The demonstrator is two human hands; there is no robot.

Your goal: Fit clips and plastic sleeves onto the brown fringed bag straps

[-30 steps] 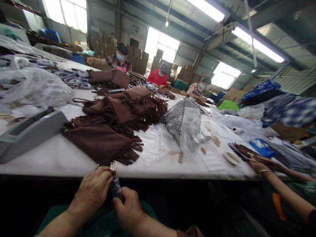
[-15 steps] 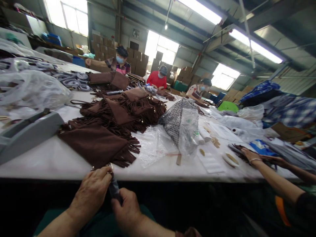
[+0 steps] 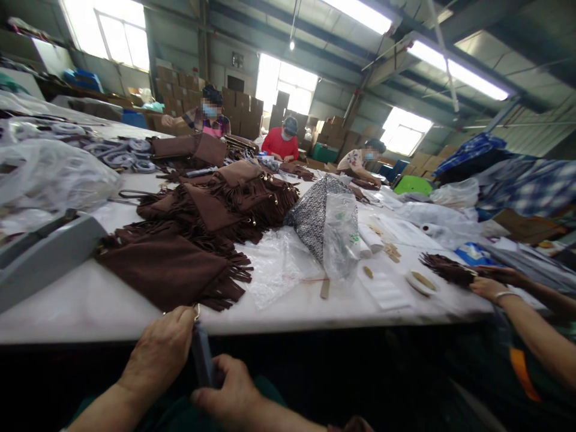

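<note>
A dark brown fringed bag point(image 3: 166, 264) lies flat at the table's front edge. My left hand point(image 3: 164, 342) is closed at its near corner, around a metal clasp point(image 3: 197, 312). From the clasp a grey wrapped strap point(image 3: 202, 354) hangs below the edge. The fingers of my right hand point(image 3: 227, 384) are closed round the strap's lower part. More brown fringed bags point(image 3: 216, 204) are heaped behind the first one.
A grey plastic holder point(image 3: 49, 258) stands at the left edge. Clear plastic bags point(image 3: 279, 264) and a patterned grey piece point(image 3: 315, 210) lie mid-table. A tape roll point(image 3: 422, 282) is right of them. A co-worker's hands point(image 3: 490, 288) hold a fringed brown item at the right.
The strap shows more of its length between my hands, and my right hand is slightly lower. The view has shifted a little. The co-worker's hands have moved to the right end of the fringed item.
</note>
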